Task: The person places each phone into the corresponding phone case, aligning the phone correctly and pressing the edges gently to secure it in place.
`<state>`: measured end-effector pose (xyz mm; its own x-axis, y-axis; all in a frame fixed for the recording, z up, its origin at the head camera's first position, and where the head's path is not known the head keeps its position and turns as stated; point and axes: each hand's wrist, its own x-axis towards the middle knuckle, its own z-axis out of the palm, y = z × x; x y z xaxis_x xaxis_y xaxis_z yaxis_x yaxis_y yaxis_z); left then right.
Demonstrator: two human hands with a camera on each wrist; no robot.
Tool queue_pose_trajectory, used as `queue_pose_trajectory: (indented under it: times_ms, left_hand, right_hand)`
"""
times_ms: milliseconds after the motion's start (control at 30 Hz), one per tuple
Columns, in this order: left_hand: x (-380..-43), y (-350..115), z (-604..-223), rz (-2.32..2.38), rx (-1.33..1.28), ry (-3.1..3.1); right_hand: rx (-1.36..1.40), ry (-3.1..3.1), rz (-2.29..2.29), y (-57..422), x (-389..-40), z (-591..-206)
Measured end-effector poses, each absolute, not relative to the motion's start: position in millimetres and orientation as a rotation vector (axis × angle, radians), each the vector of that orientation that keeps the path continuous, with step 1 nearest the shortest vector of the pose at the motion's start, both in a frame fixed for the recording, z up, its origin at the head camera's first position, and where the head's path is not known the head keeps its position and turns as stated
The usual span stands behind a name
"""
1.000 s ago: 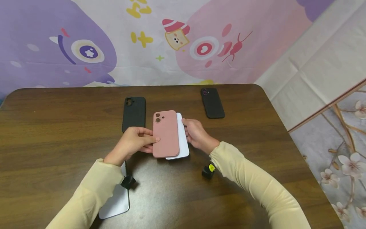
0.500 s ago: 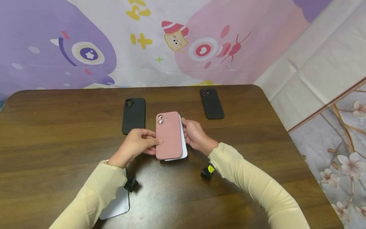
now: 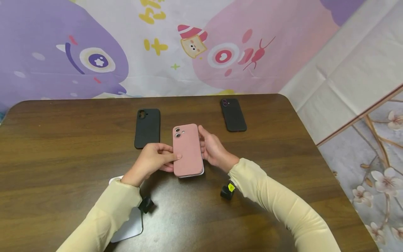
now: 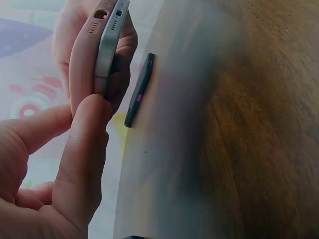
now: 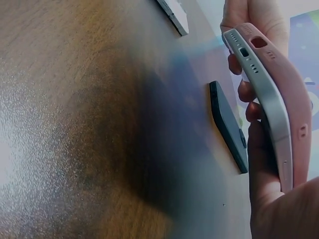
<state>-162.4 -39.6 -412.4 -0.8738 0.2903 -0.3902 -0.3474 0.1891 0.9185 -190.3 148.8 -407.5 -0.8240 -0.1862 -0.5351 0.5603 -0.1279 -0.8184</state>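
In the head view a pink phone case [image 3: 189, 150] with camera holes at its upper left lies over the back of a white phone [image 3: 203, 171]. My left hand [image 3: 154, 159] pinches the case at its left side, thumb on the back. From the other side my right hand [image 3: 215, 150] grips the phone along its right edge, fingers beneath. Both wrist views show the lower ends: the silver phone edge [image 5: 273, 107] runs beside the case wall [image 5: 294, 89], the phone still outside the case at this end. Its camera lenses show through the case's holes.
A black phone case [image 3: 147, 127] lies behind the left hand, and a black cased phone [image 3: 233, 114] at the back right. Another white phone [image 3: 130, 225] lies partly under the left sleeve. All rest on the brown wooden table [image 3: 63, 157], with a printed cloth behind.
The pink case has moved right over the white phone, covering most of it, and its camera holes now sit over the lenses. The right thumb has lifted along the case's edge.
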Motion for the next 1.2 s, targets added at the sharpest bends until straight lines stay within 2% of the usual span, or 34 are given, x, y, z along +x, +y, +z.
queue_pose_trajectory:
  times_ms: [667, 900, 1200]
  left_hand:
    - [-164, -47, -411, 1.741, 0.004, 1.890]
    - [-169, -57, -408, 1.908, 0.066, 1.796]
    - [-168, -65, -407, 1.881, 0.143, 1.619]
  right_hand:
    - [0.252, 1.703, -1.964, 151, -187, -405]
    - [0.112, 1.741, -1.806, 157, -186, -397]
    - [-0.007, 1.730, -1.652, 159, -183, -392]
